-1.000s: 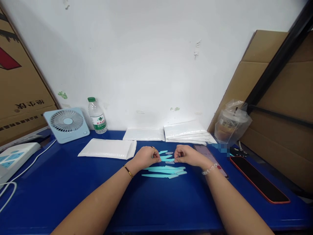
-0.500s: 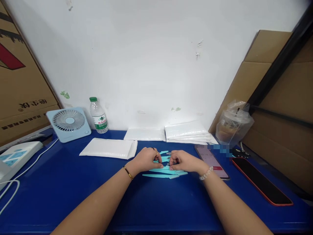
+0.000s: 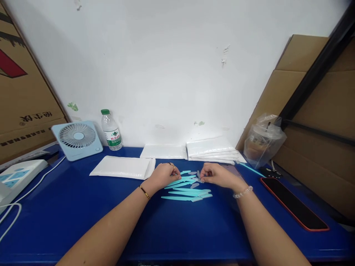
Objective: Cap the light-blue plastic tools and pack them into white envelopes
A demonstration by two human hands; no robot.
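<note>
Several thin turquoise strips [image 3: 186,192] lie fanned on the blue table [image 3: 83,214], some with small grey tips. My left hand [image 3: 163,175] is closed in a pinch on the left end of one long turquoise strip [image 3: 180,181]. My right hand [image 3: 215,174] is closed too, its fingertips pinching a small grey piece [image 3: 198,174] just above the strips. The two hands sit a short gap apart over the pile.
White padded mailers [image 3: 123,167] lie at left, with a stack [image 3: 212,150] by the wall. A small fan [image 3: 77,140], water bottle [image 3: 111,130], bagged drink cup [image 3: 262,142], a phone [image 3: 294,203] at right, cables and cardboard boxes surround the work area.
My hands came together over the strips half a second ago and have now drawn apart; the left holds a strip end, the right holds a small grey piece.
</note>
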